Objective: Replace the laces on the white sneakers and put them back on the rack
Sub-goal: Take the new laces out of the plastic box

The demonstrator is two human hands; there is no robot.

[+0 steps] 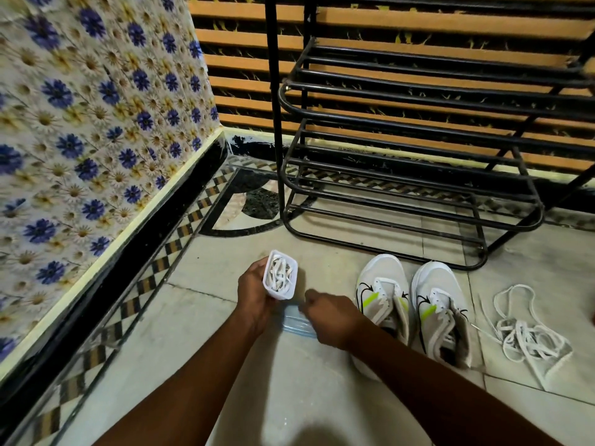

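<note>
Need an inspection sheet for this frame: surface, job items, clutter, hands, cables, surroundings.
Surface: tiled floor, patterned border on the left.
Job's things: two white sneakers, unlaced, upright on the floor before the black rack; white container holding laces.
Clutter: loose laces heaped right of the sneakers.
Hands: left hand grips the container; right hand holds a blue piece.
Cables: nothing seen.
Surroundings: floral wall left, slatted wall behind.
</note>
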